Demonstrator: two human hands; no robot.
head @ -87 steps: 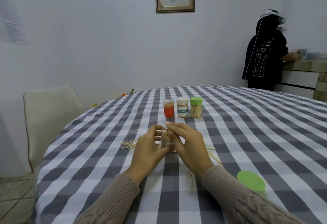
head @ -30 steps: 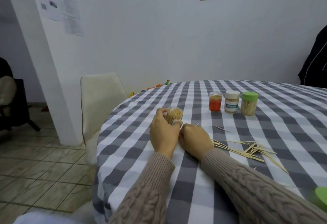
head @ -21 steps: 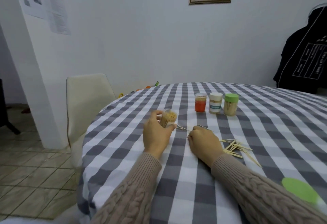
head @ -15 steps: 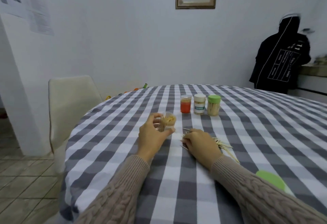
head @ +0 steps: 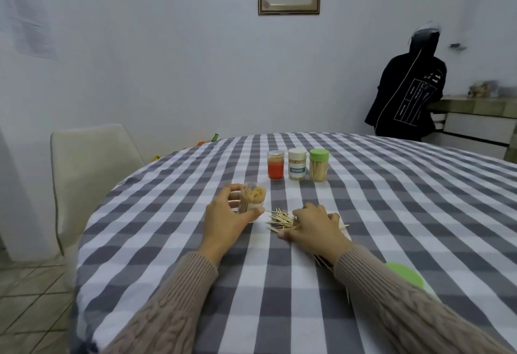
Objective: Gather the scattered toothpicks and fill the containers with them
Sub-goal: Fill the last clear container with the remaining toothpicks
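Gripping an open jar [head: 251,199] of toothpicks, the left hand [head: 226,220] curls fingers and thumb round its clear wall and holds it tilted on the checked desk [head: 405,213]. Just right of it the right hand [head: 316,226] lies palm down over a loose heap of toothpicks [head: 281,219], fingers bent onto the sticks; whether it pinches any I cannot tell. A few more sticks [head: 321,261] poke out beside the right wrist. Farther back three closed jars stand upright in a row, close together: an orange jar [head: 275,164], a white-lidded jar [head: 297,164] and a green-lidded jar [head: 319,165]. A green lid [head: 408,274] lies flat near the right sleeve. A pale chair [head: 86,174] stands at the left edge. Another person in a dark hooded jacket [head: 405,93] stands at the far right.
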